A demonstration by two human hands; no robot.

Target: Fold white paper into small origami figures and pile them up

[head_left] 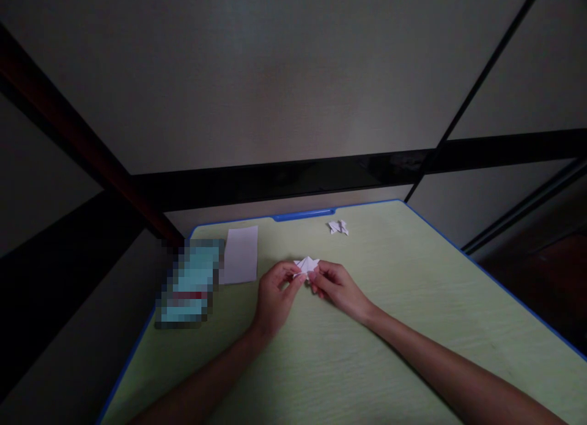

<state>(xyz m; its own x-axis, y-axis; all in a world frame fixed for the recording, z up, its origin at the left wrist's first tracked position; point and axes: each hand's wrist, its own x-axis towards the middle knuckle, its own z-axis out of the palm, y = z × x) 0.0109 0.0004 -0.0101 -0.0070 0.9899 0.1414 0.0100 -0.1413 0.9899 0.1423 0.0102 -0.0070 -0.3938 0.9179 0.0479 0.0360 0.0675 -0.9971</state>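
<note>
Paper (307, 264), white and creased into a small pointed shape, sits between the two hands near the middle of the table (389, 254). The left hand (275, 299) has its thumb and forefinger pinched on the paper's left and near side, thumb below and forefinger curved above. The right hand (342, 290) grips the right side in the same way, thumb laid over the near part, its other fingers curled beneath; how they bend there is hard to tell. A peak of the paper points away from the person, with smaller points to either side. Both bare forearms reach in from the near edge. Beyond the right hand, toward the far edge, lies a second folded piece, a small white figure (338, 227), apart from both hands. Left of the left hand lies a flat pale sheet (241, 254), and just beside that a pixelated device (192, 281), teal with a dark border, its details blurred out. The table is pale green with blue edging (523, 303) and a blue bar (305, 215) along its far side. Behind it stands a grey panel (284, 76) crossed by a glossy black band (275, 183).
</note>
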